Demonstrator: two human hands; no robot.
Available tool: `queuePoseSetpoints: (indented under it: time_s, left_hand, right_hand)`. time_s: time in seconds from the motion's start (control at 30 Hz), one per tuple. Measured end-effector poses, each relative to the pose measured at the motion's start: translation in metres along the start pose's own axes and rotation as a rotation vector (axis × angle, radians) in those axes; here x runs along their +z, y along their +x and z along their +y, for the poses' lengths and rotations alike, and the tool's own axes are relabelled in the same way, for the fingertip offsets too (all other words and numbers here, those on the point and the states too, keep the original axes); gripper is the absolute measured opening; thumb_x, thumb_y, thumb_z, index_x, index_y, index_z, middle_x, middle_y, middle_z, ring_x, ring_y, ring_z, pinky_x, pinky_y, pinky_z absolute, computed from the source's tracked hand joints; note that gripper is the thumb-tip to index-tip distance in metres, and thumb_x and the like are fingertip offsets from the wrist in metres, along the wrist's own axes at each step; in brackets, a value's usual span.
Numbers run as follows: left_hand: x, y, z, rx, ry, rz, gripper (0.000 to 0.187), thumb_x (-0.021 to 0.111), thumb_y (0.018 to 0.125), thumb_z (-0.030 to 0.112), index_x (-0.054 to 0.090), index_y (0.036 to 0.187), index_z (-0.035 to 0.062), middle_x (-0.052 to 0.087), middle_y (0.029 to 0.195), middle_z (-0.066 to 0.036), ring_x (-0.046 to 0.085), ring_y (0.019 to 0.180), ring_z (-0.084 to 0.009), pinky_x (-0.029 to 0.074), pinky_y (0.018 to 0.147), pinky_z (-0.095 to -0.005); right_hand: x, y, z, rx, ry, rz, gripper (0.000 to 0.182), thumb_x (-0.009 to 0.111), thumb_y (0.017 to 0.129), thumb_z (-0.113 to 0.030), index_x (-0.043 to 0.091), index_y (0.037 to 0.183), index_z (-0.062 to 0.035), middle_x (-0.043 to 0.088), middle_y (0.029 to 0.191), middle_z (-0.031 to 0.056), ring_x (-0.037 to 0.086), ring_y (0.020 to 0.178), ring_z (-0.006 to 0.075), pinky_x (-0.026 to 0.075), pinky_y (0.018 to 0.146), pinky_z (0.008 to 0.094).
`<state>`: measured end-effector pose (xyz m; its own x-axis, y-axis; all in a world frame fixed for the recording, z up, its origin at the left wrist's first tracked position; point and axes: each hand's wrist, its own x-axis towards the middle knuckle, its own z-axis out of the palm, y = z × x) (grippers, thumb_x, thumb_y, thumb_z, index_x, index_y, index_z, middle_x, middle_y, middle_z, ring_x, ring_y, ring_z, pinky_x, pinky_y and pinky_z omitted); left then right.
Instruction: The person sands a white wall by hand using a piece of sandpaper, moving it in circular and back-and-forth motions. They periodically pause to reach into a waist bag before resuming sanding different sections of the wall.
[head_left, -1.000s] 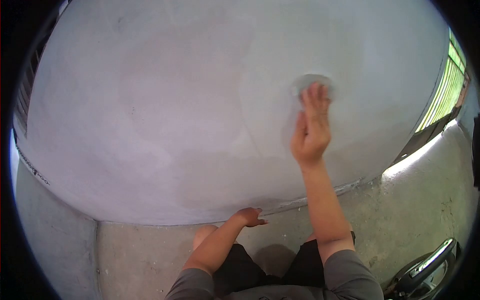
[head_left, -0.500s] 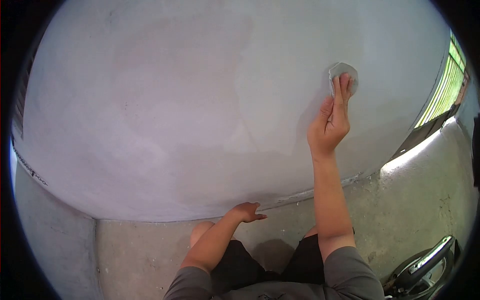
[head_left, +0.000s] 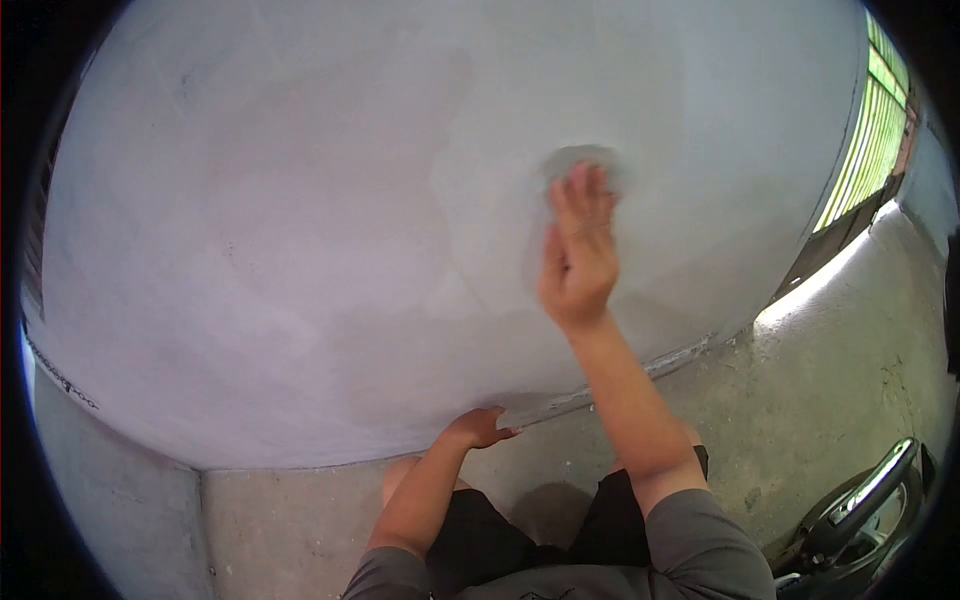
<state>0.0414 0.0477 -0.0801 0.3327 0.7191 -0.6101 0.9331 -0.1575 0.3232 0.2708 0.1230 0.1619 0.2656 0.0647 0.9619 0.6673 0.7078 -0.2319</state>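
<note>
A grey plastered wall [head_left: 330, 230] fills most of the view, with darker patches on its surface. My right hand [head_left: 582, 245] is raised against it, right of the middle, gripping a thin grey pad [head_left: 583, 156] pressed flat to the wall. Hand and pad are slightly blurred. Low down, near the foot of the wall, my left hand [head_left: 480, 428] hangs in front of my knee with its fingers apart and nothing in them.
Concrete floor [head_left: 290, 520] runs along the wall's base. Part of a motorcycle [head_left: 860, 510] shows at the lower right. A barred opening [head_left: 870, 130] is at the right edge, and a chain [head_left: 62, 380] lies at the left.
My right hand has moved left across the wall with the pad. My left hand has shifted slightly left in the view, and the view itself has turned a little.
</note>
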Motion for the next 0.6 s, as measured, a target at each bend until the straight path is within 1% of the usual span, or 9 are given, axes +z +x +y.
queuePoseSetpoints:
  time_s: [0.07,0.17,0.2,0.23,0.3,0.37,0.43,0.5,0.6]
  left_hand:
    - [-0.001,0.0,0.0,-0.026,0.028,0.002,0.091,0.056,0.089,0.069,0.04,0.148,0.002,0.055,0.138,-0.026,0.052,0.129,-0.0407,0.042,0.108,-0.0453]
    - [0.002,0.0,-0.002,0.007,0.024,0.032,0.092,0.056,0.089,0.07,0.04,0.149,0.002,0.055,0.138,-0.026,0.052,0.129,-0.0406,0.042,0.108,-0.0452]
    - [0.0,-0.005,0.001,0.015,-0.024,0.042,0.091,0.056,0.089,0.07,0.041,0.148,0.0016,0.055,0.138,-0.026,0.052,0.129,-0.0405,0.042,0.108,-0.0452]
    - [-0.003,-0.008,0.002,0.024,-0.072,0.054,0.091,0.056,0.089,0.07,0.042,0.147,0.0012,0.055,0.139,-0.026,0.052,0.129,-0.0405,0.042,0.108,-0.0451]
    - [-0.007,-0.011,0.002,-0.001,-0.05,0.044,0.092,0.056,0.089,0.07,0.042,0.147,0.001,0.055,0.139,-0.026,0.052,0.129,-0.0403,0.042,0.108,-0.0449]
    - [-0.006,-0.011,0.002,-0.015,-0.018,0.025,0.092,0.056,0.089,0.07,0.042,0.147,0.0008,0.055,0.139,-0.026,0.052,0.129,-0.0401,0.042,0.108,-0.0447]
    - [-0.006,-0.008,0.002,-0.027,0.031,0.005,0.093,0.056,0.088,0.07,0.041,0.147,0.0004,0.055,0.139,-0.026,0.052,0.13,-0.0397,0.042,0.108,-0.0439]
    - [-0.005,-0.006,0.003,-0.013,0.011,0.024,0.092,0.056,0.088,0.07,0.041,0.147,0.0002,0.055,0.139,-0.026,0.052,0.13,-0.0396,0.042,0.108,-0.0439]
    - [-0.004,-0.009,0.002,-0.003,-0.044,0.046,0.092,0.057,0.088,0.069,0.042,0.146,-0.0003,0.054,0.139,-0.026,0.052,0.13,-0.0394,0.042,0.108,-0.044]
  right_hand:
    - [0.004,-0.005,-0.011,-0.113,0.047,-0.134,0.041,0.055,0.096,-0.005,0.059,0.137,-0.0043,0.049,0.149,0.0168,0.04,0.142,0.0377,0.03,0.117,0.0507]
    - [-0.005,0.009,0.009,-0.084,0.005,-0.095,0.041,0.056,0.096,-0.006,0.059,0.137,-0.0036,0.05,0.149,0.0159,0.04,0.143,0.0367,0.03,0.117,0.0504]
    - [-0.007,0.014,0.016,-0.034,-0.022,-0.011,0.04,0.054,0.096,-0.005,0.06,0.136,-0.0025,0.05,0.149,0.0171,0.04,0.143,0.0364,0.03,0.117,0.0505]
    - [-0.007,0.014,0.019,-0.034,-0.007,-0.014,0.04,0.054,0.096,-0.005,0.06,0.136,-0.0025,0.05,0.149,0.0171,0.04,0.143,0.0364,0.03,0.117,0.0505]
    - [-0.007,0.015,0.02,-0.009,0.007,0.058,0.039,0.054,0.096,-0.004,0.06,0.135,-0.0017,0.05,0.148,0.0186,0.04,0.143,0.0358,0.03,0.117,0.0503]
    - [-0.001,0.001,0.006,-0.021,0.013,0.035,0.038,0.053,0.097,-0.006,0.061,0.134,-0.0012,0.05,0.147,0.0199,0.041,0.142,0.0364,0.03,0.117,0.0501]
    - [0.004,-0.008,-0.006,-0.108,0.021,-0.094,0.037,0.052,0.098,-0.008,0.061,0.133,0.0001,0.051,0.147,0.0199,0.042,0.142,0.0374,0.029,0.117,0.05]
    - [0.003,-0.002,-0.003,-0.113,0.028,-0.089,0.036,0.052,0.098,-0.009,0.062,0.132,-0.0004,0.053,0.145,0.0199,0.043,0.141,0.0381,0.029,0.117,0.0502]
    - [-0.002,0.008,0.008,-0.045,0.006,-0.024,0.036,0.054,0.098,-0.01,0.063,0.131,-0.0023,0.053,0.145,0.0197,0.044,0.14,0.0377,0.03,0.117,0.0501]
